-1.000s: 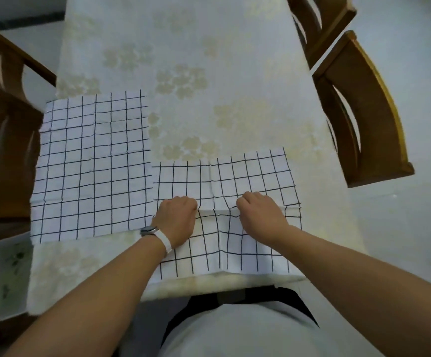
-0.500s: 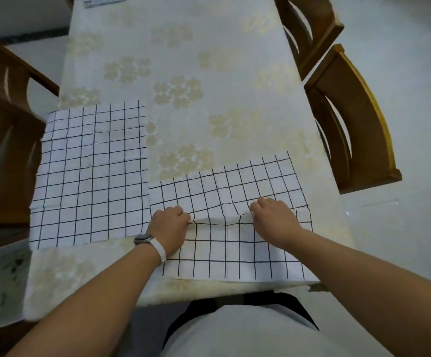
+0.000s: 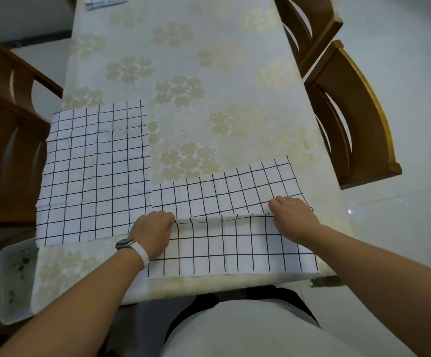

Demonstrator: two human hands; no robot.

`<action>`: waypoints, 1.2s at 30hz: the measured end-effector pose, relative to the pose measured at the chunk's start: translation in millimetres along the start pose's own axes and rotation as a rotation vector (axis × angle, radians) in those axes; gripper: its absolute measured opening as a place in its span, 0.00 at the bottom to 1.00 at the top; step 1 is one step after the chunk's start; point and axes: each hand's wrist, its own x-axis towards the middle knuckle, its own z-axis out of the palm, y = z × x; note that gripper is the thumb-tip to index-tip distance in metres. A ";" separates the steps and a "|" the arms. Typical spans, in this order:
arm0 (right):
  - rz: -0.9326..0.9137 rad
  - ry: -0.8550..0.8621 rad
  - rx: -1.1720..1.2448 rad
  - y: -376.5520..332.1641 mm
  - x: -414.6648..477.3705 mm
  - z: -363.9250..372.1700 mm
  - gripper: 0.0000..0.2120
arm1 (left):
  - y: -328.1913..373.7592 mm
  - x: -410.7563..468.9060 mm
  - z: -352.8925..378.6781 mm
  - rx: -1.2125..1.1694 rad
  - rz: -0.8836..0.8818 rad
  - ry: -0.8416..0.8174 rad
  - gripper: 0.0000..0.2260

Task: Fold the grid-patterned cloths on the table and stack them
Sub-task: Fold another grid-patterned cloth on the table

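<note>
**Half-fold in progress, edges not yet matched**

The near cloth (image 3: 235,243), a white rectangular fabric sheet printed with thin black grid lines, lies at the near right of the tabletop (image 3: 209,73), which is covered in a cream floral-patterned sheet. Its near part is turned up over itself. The loose edge runs left to right between the two hands, and a far strip of the same sheet lies uncovered beyond it.

The left hand (image 3: 152,234) is at the left end of that edge and the right hand (image 3: 293,217) is at the right end. Both sets of fingers are curled down, pressed together on the edge, and look to be pinching it. The tips are hidden under the knuckles, so the exact grip cannot be told. There is a white wristband (image 3: 142,255) on the left wrist.

The left cloth (image 3: 93,176), the same white black-grid fabric, lies flat and unfolded at the near left, just beside the near cloth. A small grid-printed piece (image 3: 106,1) sits at the far edge, cut off by the frame.

Likely risks:
- The uncovered far strip slants, with its right end farther than its left. Carrying the held edge straight across would probably leave a crooked fold with mismatched corners.
- Uneven pull between the hands could ripple the middle, where nothing holds the edge.
- The fold line sits close to the near tabletop edge, so dragging toward the body could slide the sheet off.
- The left hand is near the left cloth and could snag and shift it.
</note>
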 end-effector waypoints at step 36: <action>0.223 0.387 0.018 17.3 -36.0 -134.8 0.09 | -21.6 -20.4 -131.0 -0.406 -0.047 0.121 0.09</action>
